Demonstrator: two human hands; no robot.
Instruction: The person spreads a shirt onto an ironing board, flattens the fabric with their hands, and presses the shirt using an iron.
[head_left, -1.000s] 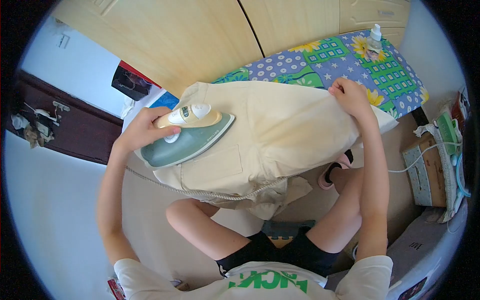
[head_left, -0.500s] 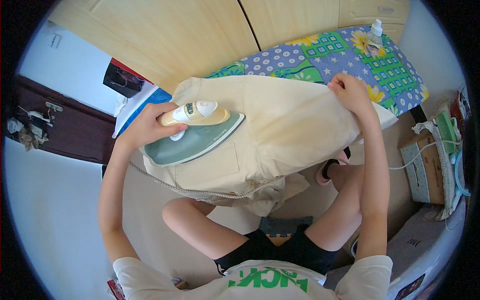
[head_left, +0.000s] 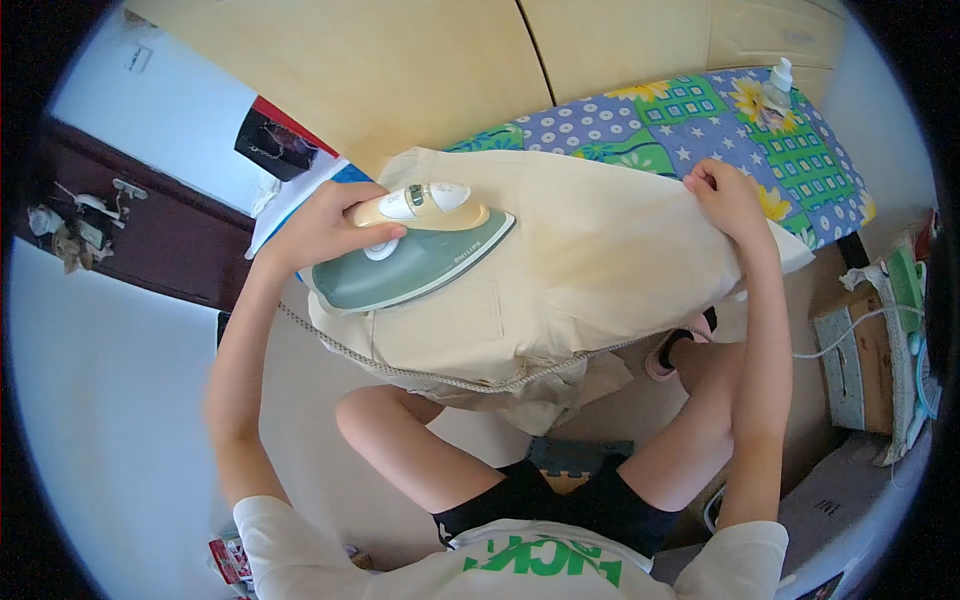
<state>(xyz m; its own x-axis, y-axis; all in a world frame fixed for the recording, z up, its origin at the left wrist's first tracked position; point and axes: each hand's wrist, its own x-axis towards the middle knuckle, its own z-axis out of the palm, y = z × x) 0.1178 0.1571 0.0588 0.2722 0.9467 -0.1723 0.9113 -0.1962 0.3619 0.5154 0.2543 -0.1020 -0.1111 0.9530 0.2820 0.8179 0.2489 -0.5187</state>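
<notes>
My left hand is wrapped round the handle of a clothes iron, which has a green body and a cream and white handle. The iron rests on a cream cloth garment with a stitched pocket, its tip pointing right; the soleplate is hidden. At the garment's far right edge, my right hand has its fingers curled and pinched on the cloth. Under the garment lies an ironing board with a patterned blue and green cover. The iron's braided cord runs along the garment's near edge.
A clear spray bottle with a white top stands at the board's far right. Behind are pale wooden cabinet doors. To the right are a box and a grey surface. Garment folds hang above my knees.
The whole view has shifted a little, moving the scene right. My left hand and the iron have slid slightly away from me over the cloth. My right hand keeps its place on the garment's edge.
</notes>
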